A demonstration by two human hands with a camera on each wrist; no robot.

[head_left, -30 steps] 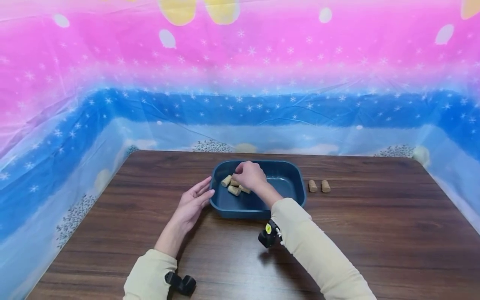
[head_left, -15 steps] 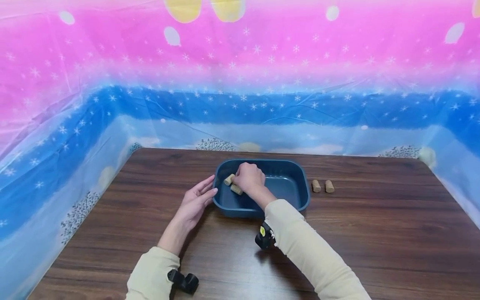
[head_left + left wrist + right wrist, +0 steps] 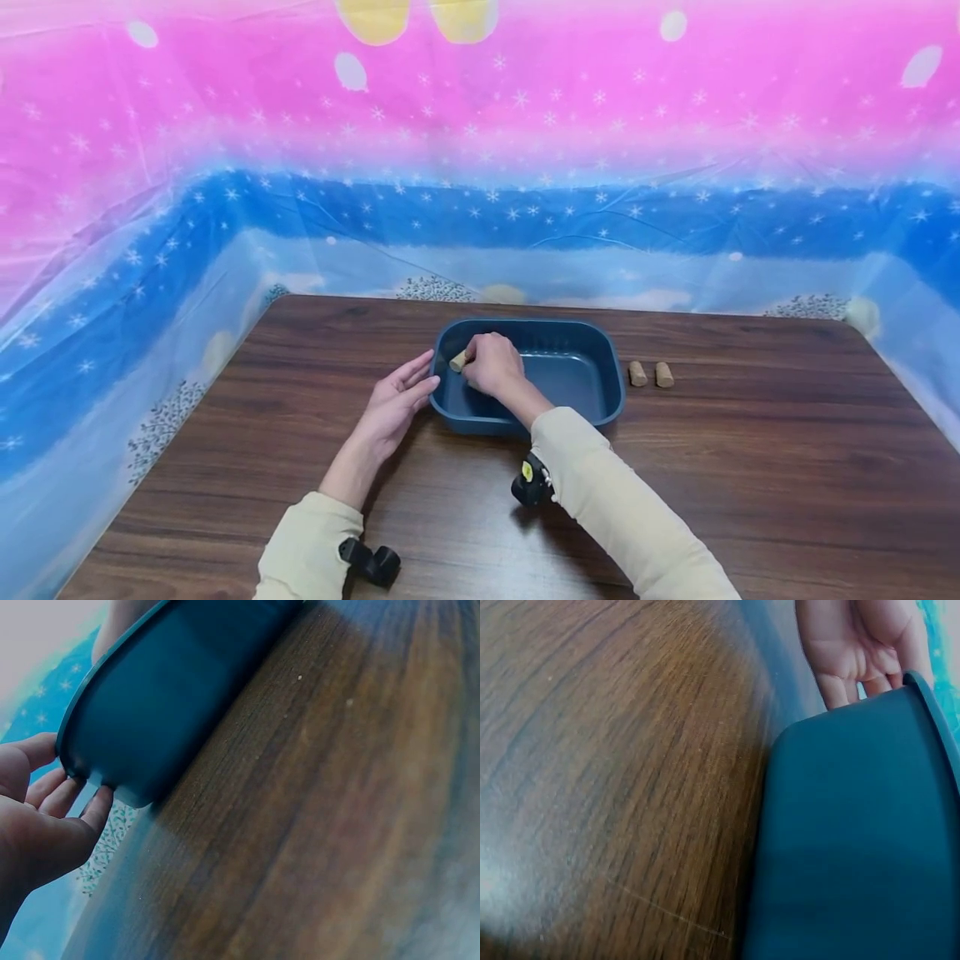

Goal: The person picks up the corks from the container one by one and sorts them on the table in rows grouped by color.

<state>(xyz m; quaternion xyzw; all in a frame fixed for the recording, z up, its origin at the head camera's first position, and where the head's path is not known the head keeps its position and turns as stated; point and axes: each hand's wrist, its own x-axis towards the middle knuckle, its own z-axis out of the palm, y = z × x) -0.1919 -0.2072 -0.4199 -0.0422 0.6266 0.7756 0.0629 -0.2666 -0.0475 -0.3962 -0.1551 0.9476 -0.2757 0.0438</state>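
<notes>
A dark blue rectangular tray (image 3: 570,367) stands on the table. My left hand (image 3: 390,408) touches its left end with fairly straight fingers; in the left wrist view its fingertips (image 3: 99,804) lie against the outer wall and rim. My right hand (image 3: 495,367) reaches down inside the tray at the left, fingers bent, over the corks. One cork (image 3: 458,361) shows at its fingertips, against the left part of the tray. Other corks there are mostly covered by the hand, and whether it grips any is hidden. The right wrist view shows only the tray's outer wall (image 3: 855,840) and my left hand.
Two more corks stand on the table to the right of the tray, a nearer-in cork (image 3: 637,374) and an outer cork (image 3: 664,375). The brown wooden table (image 3: 772,467) stretches around. A patterned pink and blue cloth (image 3: 480,167) hangs behind.
My right hand has shifted a little lower and nearer over the corks, covering ones that were visible before. My left hand stays at the tray's end. The whole view has shifted slightly.
</notes>
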